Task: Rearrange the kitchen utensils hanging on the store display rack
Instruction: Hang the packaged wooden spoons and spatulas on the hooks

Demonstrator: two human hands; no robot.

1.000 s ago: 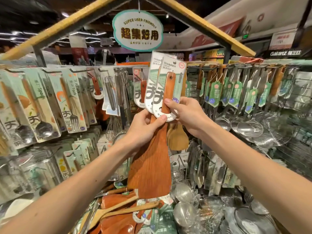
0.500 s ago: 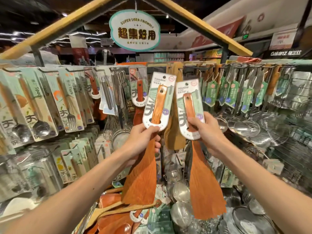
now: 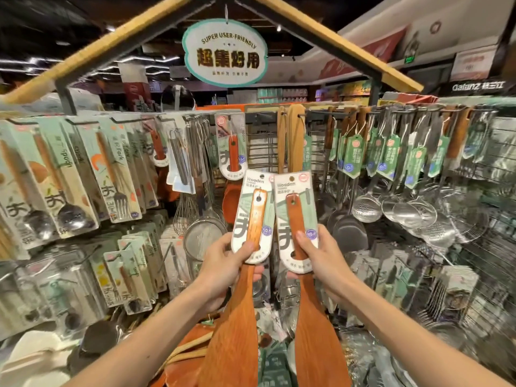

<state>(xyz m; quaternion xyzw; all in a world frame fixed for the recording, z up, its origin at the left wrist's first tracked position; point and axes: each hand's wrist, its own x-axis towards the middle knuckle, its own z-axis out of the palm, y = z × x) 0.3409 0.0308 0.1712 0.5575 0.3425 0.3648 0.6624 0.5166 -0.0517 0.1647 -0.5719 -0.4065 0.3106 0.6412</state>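
Wooden turners are filling both our hands. Our left hand (image 3: 220, 265) is pinching the left turner (image 3: 234, 339) through the foot of its left card (image 3: 247, 191), thumb on the front and fingers curling behind. Our right hand (image 3: 325, 256) is clamping the right turner (image 3: 318, 344) and its right card (image 3: 293, 191) in the same way. Each handle and hang hole are rising above the grip and each broad blade is hanging below it. The two cards are touching along their inner edges between our hands. We are judging the rearranging to be partway: both turners are off the rack and neither is hanging yet, so choosing a peg and threading each hole is what is remaining. Above and beyond the grips, the wire rack (image 3: 262, 146) is showing bare grid between a carded wooden spoon (image 3: 231, 146) and some pale wooden spatulas (image 3: 296, 141), and we are reading that gap as the likeliest spot.
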